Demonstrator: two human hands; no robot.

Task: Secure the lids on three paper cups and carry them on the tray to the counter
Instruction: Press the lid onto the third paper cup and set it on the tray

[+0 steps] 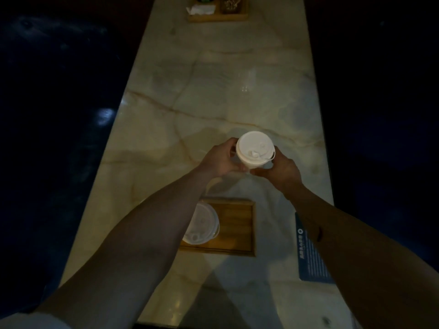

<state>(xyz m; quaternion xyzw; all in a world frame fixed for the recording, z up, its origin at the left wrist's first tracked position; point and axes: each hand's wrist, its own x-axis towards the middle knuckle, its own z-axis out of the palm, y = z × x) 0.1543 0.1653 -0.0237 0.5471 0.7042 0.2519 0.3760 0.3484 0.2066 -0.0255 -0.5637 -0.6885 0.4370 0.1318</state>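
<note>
A white paper cup with a white lid on top is held above the marble table. My left hand grips its left side and my right hand grips its right side and base. Below my arms lies a wooden tray. On the tray's left part stands a second lidded white cup, partly hidden by my left forearm. A pale rounded shape shows just beyond the tray under my left wrist; I cannot tell what it is.
A blue card with small print lies at the table's right edge. At the far end stands a wooden holder with napkins and small items. Dark seating flanks the long table on both sides.
</note>
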